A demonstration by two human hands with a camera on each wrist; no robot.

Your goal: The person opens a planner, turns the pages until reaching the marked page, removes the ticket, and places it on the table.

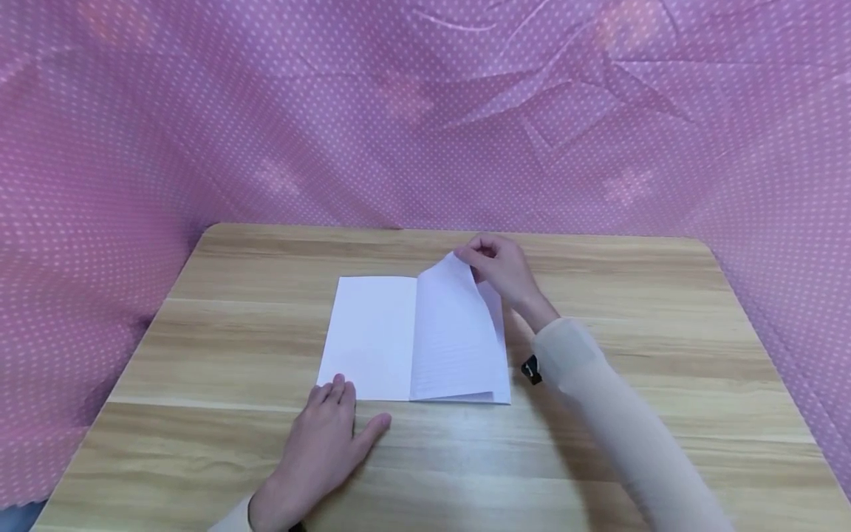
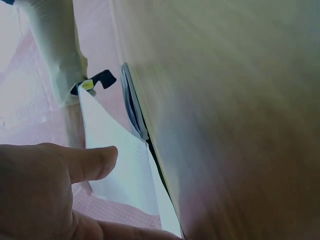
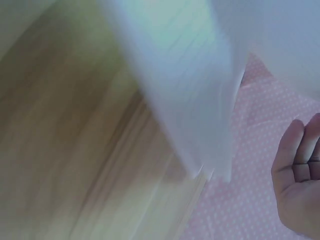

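An open notebook (image 1: 372,329) with a blank white left page lies on the wooden table. Its right-hand page (image 1: 452,332), faintly lined, is raised at the far outer corner. My right hand (image 1: 505,273) pinches that corner between thumb and fingers, and the sheet bends upward toward it. More pages show beneath the raised one. My left hand (image 1: 322,443) rests with straight fingertips on the near left corner of the notebook, thumb spread out over the table. In the left wrist view, the left thumb (image 2: 95,162) overlaps the lifted sheet (image 2: 120,165). The sheets look blurred in the right wrist view.
The wooden table (image 1: 233,318) extends around the notebook on every side. A pink dotted cloth (image 1: 399,111) hangs behind the table and along both sides. A small black device (image 1: 530,369) sits at the right wrist, below the pale sleeve (image 1: 598,391).
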